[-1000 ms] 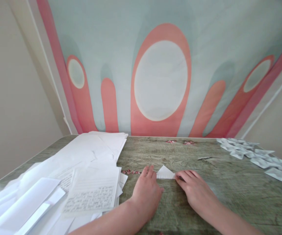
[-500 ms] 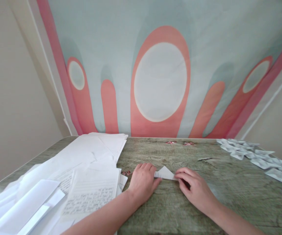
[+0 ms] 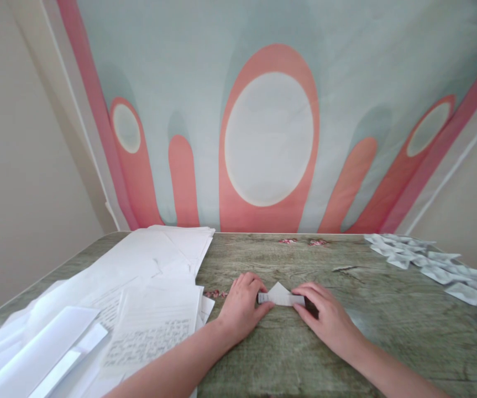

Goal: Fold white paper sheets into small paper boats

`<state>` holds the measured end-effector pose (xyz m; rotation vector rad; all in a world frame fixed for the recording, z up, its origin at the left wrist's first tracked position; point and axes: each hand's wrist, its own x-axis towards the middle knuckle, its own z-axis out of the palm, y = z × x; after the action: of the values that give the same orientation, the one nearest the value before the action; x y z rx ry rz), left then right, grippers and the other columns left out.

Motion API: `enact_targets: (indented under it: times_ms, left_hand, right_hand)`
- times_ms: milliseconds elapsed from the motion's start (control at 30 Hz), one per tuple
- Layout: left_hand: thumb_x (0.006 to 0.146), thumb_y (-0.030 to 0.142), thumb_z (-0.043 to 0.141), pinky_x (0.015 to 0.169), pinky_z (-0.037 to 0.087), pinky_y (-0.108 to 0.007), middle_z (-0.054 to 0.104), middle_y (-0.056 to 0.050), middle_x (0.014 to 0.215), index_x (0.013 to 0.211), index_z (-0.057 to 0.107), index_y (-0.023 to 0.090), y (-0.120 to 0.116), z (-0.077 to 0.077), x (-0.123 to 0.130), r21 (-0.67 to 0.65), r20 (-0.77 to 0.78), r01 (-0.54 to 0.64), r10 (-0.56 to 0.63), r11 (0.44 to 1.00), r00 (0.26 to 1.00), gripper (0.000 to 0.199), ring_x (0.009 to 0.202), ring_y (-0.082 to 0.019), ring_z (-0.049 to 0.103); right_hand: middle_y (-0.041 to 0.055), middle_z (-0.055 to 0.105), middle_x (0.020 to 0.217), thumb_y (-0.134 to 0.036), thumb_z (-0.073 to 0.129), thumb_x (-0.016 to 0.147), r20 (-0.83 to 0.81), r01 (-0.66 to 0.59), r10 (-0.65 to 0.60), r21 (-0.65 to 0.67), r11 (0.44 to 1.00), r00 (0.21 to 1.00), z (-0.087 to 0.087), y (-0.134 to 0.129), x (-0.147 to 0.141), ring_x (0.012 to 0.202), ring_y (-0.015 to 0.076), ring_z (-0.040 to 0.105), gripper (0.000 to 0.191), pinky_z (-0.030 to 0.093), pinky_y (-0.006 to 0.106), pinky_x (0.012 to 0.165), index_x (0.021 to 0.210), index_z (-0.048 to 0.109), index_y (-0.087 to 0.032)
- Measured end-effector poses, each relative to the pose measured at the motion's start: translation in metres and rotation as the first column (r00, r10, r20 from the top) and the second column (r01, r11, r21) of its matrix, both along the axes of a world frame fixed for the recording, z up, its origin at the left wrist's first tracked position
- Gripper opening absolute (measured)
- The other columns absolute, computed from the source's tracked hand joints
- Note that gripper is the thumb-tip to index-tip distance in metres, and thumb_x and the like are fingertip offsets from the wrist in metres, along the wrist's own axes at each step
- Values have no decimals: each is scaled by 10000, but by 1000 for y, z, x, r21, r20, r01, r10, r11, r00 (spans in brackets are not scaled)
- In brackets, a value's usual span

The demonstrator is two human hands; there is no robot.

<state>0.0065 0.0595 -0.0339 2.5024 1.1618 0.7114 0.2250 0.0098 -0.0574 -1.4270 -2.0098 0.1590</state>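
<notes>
Between my hands lies a small folded piece of paper [image 3: 280,295], white, with a peak pointing away from me and a flat strip to each side. My left hand [image 3: 243,303] is closed on its left end, the thumb along the near edge. At its right end my right hand [image 3: 323,309] pinches the strip between thumb and fingers. The paper rests at or just above the wood-grain table [image 3: 288,354]; I cannot tell which. Some of the left end is hidden by my fingers.
A broad heap of white paper sheets [image 3: 139,249], some with writing, covers the table's left side, with folded strips [image 3: 43,351] on top. Several folded paper pieces [image 3: 437,265] lie in rows at the right. Behind the table hangs a backdrop [image 3: 269,138] with pink arches.
My right hand has shifted its grip on the folded paper, and the right-hand strip now shows between thumb and fingers. The left hand stays on its end. The view has moved slightly.
</notes>
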Motion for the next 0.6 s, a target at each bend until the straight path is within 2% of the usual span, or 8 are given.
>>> enact_targets:
  times_ms: [300,600]
  left_hand:
    - [679,207,697,834,392,-349,535,-43,951,816,561,186,3,-4,0,-55,116,27,-21,998,993,194,926,-218,499]
    - [675,130,669,808,404,-309,552,-31,902,712,547,181,2,2,0,-120,207,61,-35,991,978,138,884,-193,520]
  right_hand:
    - [45,592,969,-191,500,831,-58,-49,45,-55,997,997,5,-3,-3,899,210,557,187,445,348,792,1001,562,-238]
    - [29,611,896,-236,505,841,-79,-31,26,-53,998,996,3,-2,-2,837,196,570,205,453,341,760,1041,553,-239]
